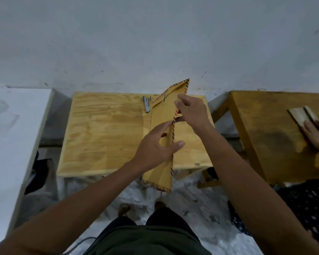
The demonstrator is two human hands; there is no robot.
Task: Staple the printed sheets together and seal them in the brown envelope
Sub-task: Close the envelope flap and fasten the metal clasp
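A brown envelope (163, 107) with a striped red-and-blue border is held up above a small plywood table (107, 133), tilted on edge with its flap end pointing away from me. My right hand (190, 111) pinches its upper right edge. My left hand (155, 148) grips its middle from the left, fingers spread across the paper. A silver stapler (147, 106) with teal trim lies on the table's far side, just left of the envelope. The printed sheets are not visible; I cannot tell whether they are inside.
A white table (15, 129) stands to the left. On the right is a darker wooden table (265, 126) where another person's hand (315, 135) rests on a wooden block (302, 115). A grey wall rises behind. My legs and feet show below on a pale floor.
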